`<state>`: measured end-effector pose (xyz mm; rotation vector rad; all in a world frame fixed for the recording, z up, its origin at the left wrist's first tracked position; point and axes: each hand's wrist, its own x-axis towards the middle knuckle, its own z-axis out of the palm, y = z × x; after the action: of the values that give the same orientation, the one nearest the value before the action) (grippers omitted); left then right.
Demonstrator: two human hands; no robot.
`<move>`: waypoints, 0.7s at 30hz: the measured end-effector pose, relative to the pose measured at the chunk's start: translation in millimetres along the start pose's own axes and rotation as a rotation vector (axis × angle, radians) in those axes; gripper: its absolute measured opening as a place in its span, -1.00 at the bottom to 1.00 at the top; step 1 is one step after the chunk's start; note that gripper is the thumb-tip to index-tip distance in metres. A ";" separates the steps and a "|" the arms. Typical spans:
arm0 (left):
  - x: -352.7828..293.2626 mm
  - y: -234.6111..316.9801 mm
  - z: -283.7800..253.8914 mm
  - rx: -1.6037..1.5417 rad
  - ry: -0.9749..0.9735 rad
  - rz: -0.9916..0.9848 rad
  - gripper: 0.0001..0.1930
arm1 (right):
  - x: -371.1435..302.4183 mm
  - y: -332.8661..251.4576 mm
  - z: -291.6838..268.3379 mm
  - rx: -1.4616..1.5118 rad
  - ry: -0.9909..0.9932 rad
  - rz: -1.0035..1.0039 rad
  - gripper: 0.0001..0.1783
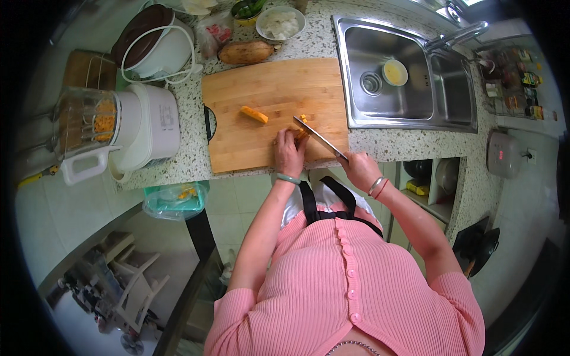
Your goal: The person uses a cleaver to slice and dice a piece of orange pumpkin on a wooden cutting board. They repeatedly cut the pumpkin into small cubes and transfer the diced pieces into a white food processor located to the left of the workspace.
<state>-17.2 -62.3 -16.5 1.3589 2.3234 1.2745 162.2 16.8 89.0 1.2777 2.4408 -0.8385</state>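
On the wooden cutting board point(267, 83), my left hand point(289, 151) bends its fingers down over a piece of orange vegetable point(301, 134), mostly hidden under the fingertips. My right hand point(361, 171) is closed round the handle of a kitchen knife point(320, 137). The blade slants up and left, its edge beside the held piece and close to my left fingers. A few small orange cubes point(303, 117) lie by the blade's tip. Farther left, a thick orange vegetable stick point(255, 114) rests apart on the board.
A double steel sink point(386, 118) holding a small bowl point(395, 72) borders the board. Behind stand a brown-skinned root vegetable point(246, 52) and a white bowl point(280, 24). At left are a blender point(142, 124) with orange dice and a lidded pot point(151, 50). A green bin point(178, 202) hangs below.
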 end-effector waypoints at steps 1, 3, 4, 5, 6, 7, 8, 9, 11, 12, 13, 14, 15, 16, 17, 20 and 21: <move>-0.8 -0.9 0.1 -0.021 -0.035 -0.043 -0.73 | 0.4 -0.6 1.6 0.006 0.003 -0.006 -0.64; -1.4 -1.1 0.0 -0.065 -0.110 -0.125 -0.70 | 1.1 0.2 7.4 0.023 0.014 -0.012 -0.65; -1.7 -1.0 0.2 -0.062 -0.080 -0.099 -0.72 | 3.2 0.8 10.8 0.021 0.012 -0.015 -0.66; -0.9 -0.6 0.7 -0.059 -0.048 -0.070 -0.73 | 7.0 1.5 13.7 0.018 0.013 -0.019 -0.67; -0.3 -0.1 1.1 -0.057 -0.017 -0.042 -0.74 | 9.5 2.6 17.0 0.016 0.014 -0.022 -0.68; -0.4 0.6 1.1 -0.047 -0.032 -0.052 -0.74 | 10.2 4.9 21.3 0.015 0.023 -0.014 -0.68; -1.2 -0.5 1.0 -0.036 -0.044 -0.062 -0.73 | 11.3 5.1 23.7 0.014 0.032 -0.009 -0.68; -1.9 -1.8 0.7 -0.024 -0.056 -0.072 -0.73 | 12.1 5.9 25.0 0.013 0.042 -0.004 -0.69; -0.4 -2.4 -1.1 -0.016 -0.032 -0.026 -0.73 | 15.9 8.4 19.4 0.062 0.023 -0.021 -0.68; 1.1 -0.9 -2.0 -0.014 -0.023 -0.002 -0.72 | 16.5 8.7 14.6 0.087 0.015 -0.027 -0.67; 2.1 1.4 -2.5 -0.020 -0.004 0.009 -0.73 | 14.7 9.3 11.3 0.098 0.040 -0.044 -0.66; 1.4 4.8 -4.6 -0.023 0.013 0.016 -0.73 | 11.2 9.7 10.0 0.111 0.061 -0.062 -0.66; 1.2 7.5 -6.5 -0.026 0.029 0.023 -0.73 | 8.2 9.1 8.6 0.124 0.081 -0.079 -0.65; 1.0 7.7 -7.7 -0.058 -0.012 -0.041 -0.74 | 6.0 7.5 6.7 0.107 0.073 -0.069 -0.64; -0.8 6.1 -7.3 -0.091 -0.050 -0.106 -0.74 | 3.3 5.6 3.3 0.088 0.065 -0.059 -0.64; -3.7 0.3 -4.8 -0.132 -0.055 -0.111 -0.76 | -1.6 3.8 2.1 0.042 0.023 -0.036 -0.64; -3.8 -1.8 -3.4 -0.135 -0.037 -0.081 -0.76 | -2.4 2.9 2.1 0.028 0.006 -0.030 -0.64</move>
<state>-17.9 -67.6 -16.7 1.2228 2.2003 1.3437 165.8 15.2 87.4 1.2585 2.4669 -0.8807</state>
